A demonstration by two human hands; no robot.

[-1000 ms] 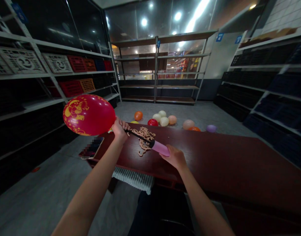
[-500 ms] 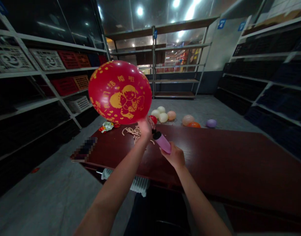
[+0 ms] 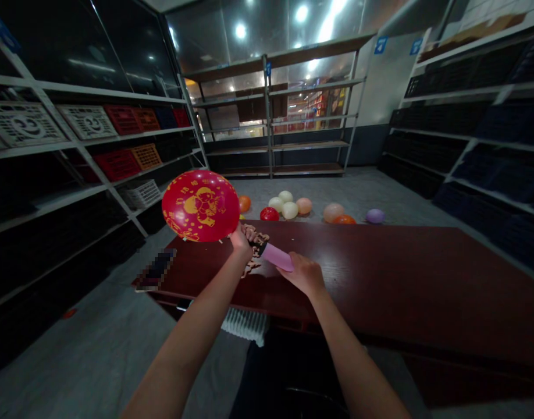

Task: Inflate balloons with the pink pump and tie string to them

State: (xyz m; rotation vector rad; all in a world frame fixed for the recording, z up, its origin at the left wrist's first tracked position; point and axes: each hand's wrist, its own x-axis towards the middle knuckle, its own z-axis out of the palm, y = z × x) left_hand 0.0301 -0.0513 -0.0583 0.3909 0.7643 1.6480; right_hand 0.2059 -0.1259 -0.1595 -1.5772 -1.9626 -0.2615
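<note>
A red inflated balloon (image 3: 200, 205) with yellow printed figures and characters hangs out to the left above the table. My left hand (image 3: 241, 243) is closed around its neck. In my right hand (image 3: 308, 273) is a pink balloon pump (image 3: 277, 257), gripped by its rear end, with its dark tip pointing left toward my left hand. Whether the tip sits inside the balloon's neck is hidden by my left fingers. Just behind the pump's tip, a heap of limp beige pieces (image 3: 251, 269) lies on the dark red table (image 3: 380, 279).
A pixelated flat object (image 3: 157, 270) lies at the table's left corner. Several balloons, among them a purple balloon (image 3: 375, 216) and a red balloon (image 3: 269, 213), rest on the floor beyond. A metal rack (image 3: 267, 128) stands behind, with crates (image 3: 86, 121) on the left shelves.
The printed balloon has moved down and appears smaller. My left hand has moved left and lower, and the pump has tilted flatter and shifted left with it.
</note>
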